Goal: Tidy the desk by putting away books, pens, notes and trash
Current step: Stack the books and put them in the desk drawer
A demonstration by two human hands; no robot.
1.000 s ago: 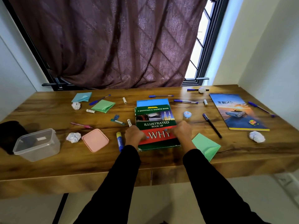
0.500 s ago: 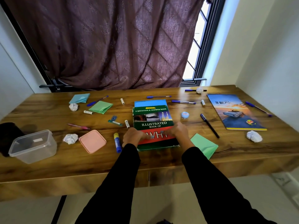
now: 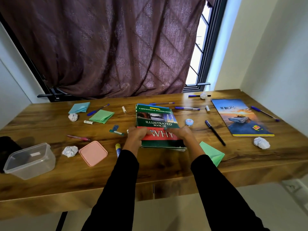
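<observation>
A green and red book titled "Illustrated Book of Why" (image 3: 156, 119) sits in the middle of the wooden desk (image 3: 150, 165), on top of a blue book whose far edge shows. My left hand (image 3: 135, 136) grips its near left corner and my right hand (image 3: 180, 133) grips its near right edge, fingers over the cover. The near end looks slightly raised. A thin blue notebook with a car picture (image 3: 240, 117) lies at the right. Several pens, caps, folded green and blue notes and crumpled paper balls are scattered around.
A clear plastic box (image 3: 30, 161) stands at the near left, its pink lid (image 3: 93, 153) beside it. A black container (image 3: 6, 147) is at the far left edge. A green note (image 3: 212, 153) lies by my right wrist. A curtain and window back the desk.
Both hands have closed in over the book's near edge, fingers now on the cover. The book has shifted and its near end lifted a little.
</observation>
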